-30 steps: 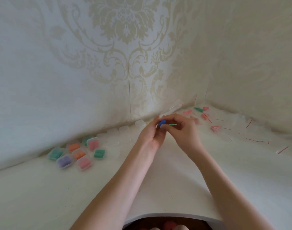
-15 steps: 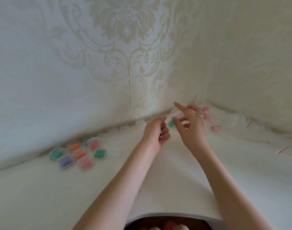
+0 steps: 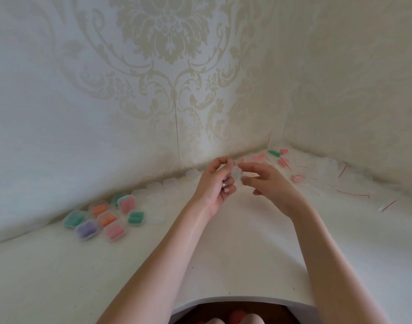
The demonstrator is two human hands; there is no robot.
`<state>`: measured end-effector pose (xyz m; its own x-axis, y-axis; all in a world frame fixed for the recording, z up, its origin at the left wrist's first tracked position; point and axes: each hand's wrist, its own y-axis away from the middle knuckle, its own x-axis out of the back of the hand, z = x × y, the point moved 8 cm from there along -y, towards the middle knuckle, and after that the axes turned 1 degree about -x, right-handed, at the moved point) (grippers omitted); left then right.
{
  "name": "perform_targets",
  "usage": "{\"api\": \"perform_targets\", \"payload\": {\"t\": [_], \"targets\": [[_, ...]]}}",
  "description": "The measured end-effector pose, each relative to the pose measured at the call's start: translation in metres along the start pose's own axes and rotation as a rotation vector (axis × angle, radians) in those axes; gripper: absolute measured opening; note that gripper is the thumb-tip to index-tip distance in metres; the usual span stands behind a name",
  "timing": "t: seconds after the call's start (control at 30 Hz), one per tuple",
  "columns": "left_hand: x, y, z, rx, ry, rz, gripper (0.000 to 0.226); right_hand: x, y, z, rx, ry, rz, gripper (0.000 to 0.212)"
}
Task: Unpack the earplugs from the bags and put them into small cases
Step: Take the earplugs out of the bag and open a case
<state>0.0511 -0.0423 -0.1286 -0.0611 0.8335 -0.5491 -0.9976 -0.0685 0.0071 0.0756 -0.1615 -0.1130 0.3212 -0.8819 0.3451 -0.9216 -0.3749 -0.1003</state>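
1. Right now my left hand [image 3: 215,183] and right hand [image 3: 268,183] meet above the white tabletop [image 3: 223,253], both pinching a small clear plastic case [image 3: 236,175] between their fingertips.
2. Left fingers are curled; whether an earplug sits inside them I cannot tell.
3. Filled clear cases with pastel earplugs [image 3: 104,218] lie well to the left of the grip and nearer me, so the left hand is the closer one.
4. Bagged pink and green earplugs [image 3: 279,160] lie just right of the grip and beyond it, nearer the right hand.
5. I judge the case's long axis runs roughly upright between the two hands, but it is too faint to be sure.
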Motion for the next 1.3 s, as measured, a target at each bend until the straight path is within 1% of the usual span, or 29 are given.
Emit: {"api": "perform_targets", "payload": {"t": [0.07,0.1,0.13,0.17,0.23,0.3,0.33,0.37,0.4,0.43,0.53,0.6,0.67,0.7,0.77,0.83,0.9,1.03,1.1,1.17,1.23,1.3], "targets": [[0.001,-0.001,0.000,-0.004,0.041,0.006,0.015,0.001,0.000,0.000,0.023,0.076,0.031,0.011],[0.001,-0.001,0.000,-0.006,0.038,0.017,0.013,0.005,-0.001,0.000,0.030,0.097,0.087,0.005],[0.003,-0.001,0.000,-0.013,0.020,0.037,0.009,0.015,-0.001,0.000,0.036,0.102,0.174,0.005],[0.005,-0.001,0.001,-0.022,-0.002,0.059,0.004,0.029,0.000,0.001,0.041,0.081,0.297,0.007],[0.011,-0.002,0.002,-0.030,-0.057,0.104,0.008,0.066,0.008,0.006,0.042,0.052,0.623,0.007],[0.014,-0.003,0.003,-0.035,-0.119,0.120,0.008,0.100,0.029,0.010,0.018,0.159,0.964,0.016],[0.014,-0.004,0.002,-0.033,-0.147,0.119,0.007,0.111,0.038,0.013,0.004,0.214,1.068,0.022],[0.014,-0.004,0.001,-0.028,-0.168,0.114,0.007,0.119,0.044,0.016,-0.011,0.266,1.112,0.026],[0.012,-0.004,0.000,-0.024,-0.184,0.110,0.007,0.124,0.046,0.020,-0.034,0.324,1.112,0.031],[0.012,-0.003,-0.001,-0.021,-0.197,0.108,0.007,0.127,0.044,0.027,-0.080,0.382,1.078,0.036],[0.012,-0.003,0.000,-0.021,-0.209,0.119,0.007,0.126,0.033,0.055,-0.282,0.525,0.920,0.055],[0.015,-0.003,0.002,-0.041,-0.235,0.138,0.009,0.124,0.029,0.063,-0.367,0.584,0.878,0.058],[0.018,-0.003,0.007,-0.096,-0.345,0.167,0.013,0.123,0.029,0.062,-0.402,0.676,0.879,0.055],[0.020,-0.002,0.011,-0.146,-0.449,0.181,0.014,0.124,0.030,0.060,-0.415,0.716,0.896,0.050],[0.019,0.003,0.020,-0.268,-0.704,0.184,0.013,0.127,0.036,0.061,-0.441,0.718,0.973,0.038],[0.017,0.010,0.025,-0.340,-0.882,0.161,0.011,0.130,0.042,0.063,-0.467,0.679,1.046,0.036],[0.020,0.013,0.029,-0.344,-0.985,0.152,0.010,0.130,0.045,0.065,-0.491,0.670,1.063,0.041],[0.031,0.016,0.052,-0.339,-1.216,0.171,0.010,0.126,0.042,0.063,-0.541,0.765,0.984,0.032],[0.042,0.022,0.067,-0.361,-1.328,0.194,0.011,0.124,0.041,0.059,-0.516,0.807,0.962,0.031],[0.057,0.033,0.080,-0.390,-1.410,0.220,0.011,0.118,0.040,0.048,-0.425,0.796,0.960,0.030],[0.072,0.044,0.088,-0.396,-1.483,0.244,0.011,0.103,0.034,0.029,-0.287,0.805,0.926,0.027],[0.085,0.053,0.092,-0.384,-1.571,0.263,0.010,0.071,0.021,0.007,-0.078,0.824,0.794,0.024]]}}
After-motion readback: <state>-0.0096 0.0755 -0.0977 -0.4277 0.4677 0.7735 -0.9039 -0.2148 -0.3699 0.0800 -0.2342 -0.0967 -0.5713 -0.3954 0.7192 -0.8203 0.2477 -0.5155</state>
